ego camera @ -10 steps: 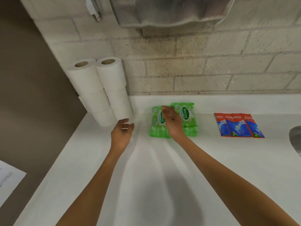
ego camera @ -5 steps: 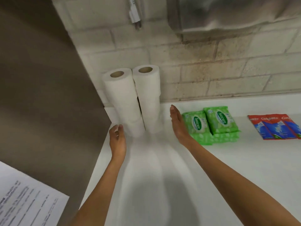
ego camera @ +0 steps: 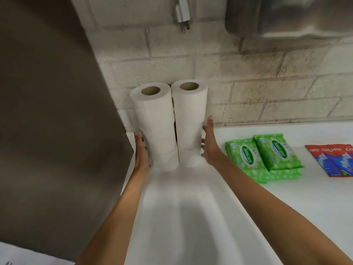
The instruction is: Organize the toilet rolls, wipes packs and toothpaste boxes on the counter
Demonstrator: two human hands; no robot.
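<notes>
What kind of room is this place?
Probably a bathroom or washroom. Toilet rolls stand stacked on a white counter, with wipes packs and toothpaste boxes further along, and a metal wall unit, maybe a hand dryer, hangs above.

"Sanicare" and "45" on green wipes packs (ego camera: 277, 155); "Colgate" on toothpaste boxes (ego camera: 332, 161).

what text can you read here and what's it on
"Sanicare": left wipes pack and right wipes pack
"45": corner of both packs, faint
"Colgate": middle toothpaste box
"ate": left toothpaste box, start unreadable
"Co": right toothpaste box, cut by frame
Small print on boxes: too blurred
</notes>
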